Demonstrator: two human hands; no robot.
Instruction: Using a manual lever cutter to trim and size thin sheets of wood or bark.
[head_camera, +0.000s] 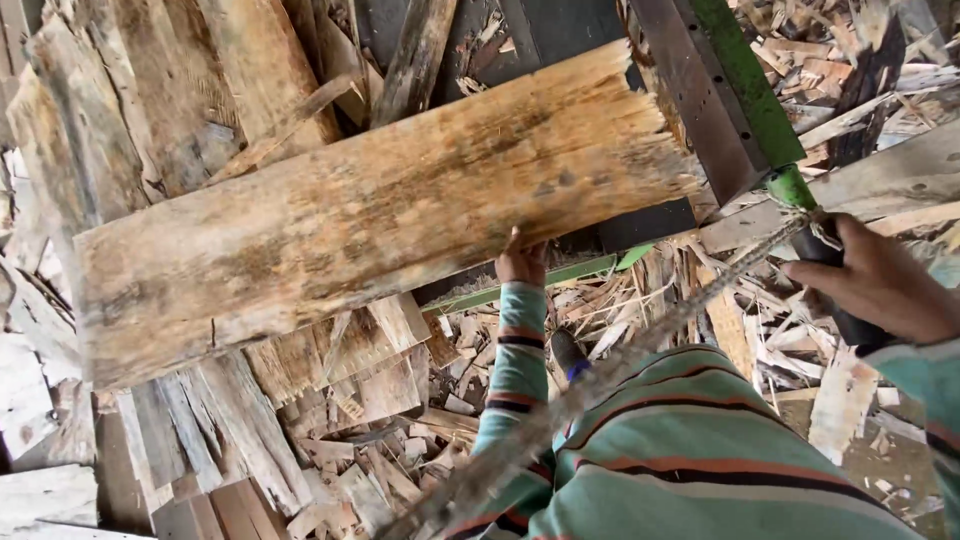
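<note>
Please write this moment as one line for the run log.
left hand: grips lower edge of wooden plank | right hand: holds dark handle by green lever | floor: wood scraps

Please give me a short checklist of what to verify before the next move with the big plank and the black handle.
1. Left hand holds the plank at its lower edge: ok.
2. Plank fully supported: cannot tell, its far side is hidden.
3. Right hand closed on the black handle: ok.
4. Frayed rope free of the striped sleeve: not ok, it crosses the body.
5. Footing: not ok, wood scraps everywhere.
</note>
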